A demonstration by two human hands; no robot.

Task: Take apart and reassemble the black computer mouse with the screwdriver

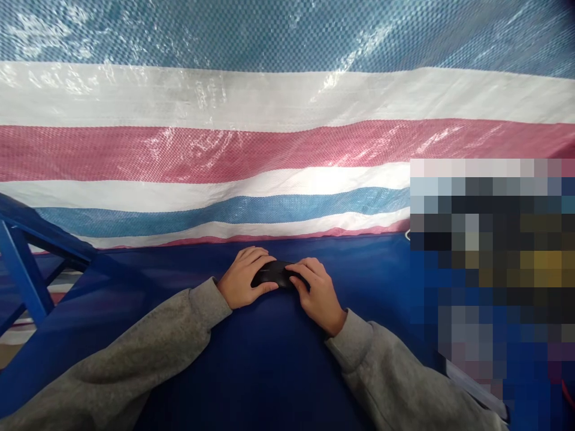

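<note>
**Object (275, 274) cupped by left hand (246, 278) and right hand (317, 294)**

Both hands are closed around the object, a black, rounded, oblong piece whose exact kind is hard to tell with so much of it covered. The left hand grasps its left end, fingers curled over the top and thumb along the near edge. The right hand grasps its right end, fingers curved over the top. Only a short stretch of black shows between them.

The object sits low against a dark blue surface (269, 359), which spreads out on all sides of it. Gray sleeves (135, 359) run back from both wrists, toward the camera from the object. Directly beyond the object hangs a striped tarp (202, 149), woven in red, white and blue. Left of the object, well apart from it, stands a blue metal frame (22, 263). Right of the object, also well apart, a pixelated patch (489, 269) hides whatever lies there.
</note>
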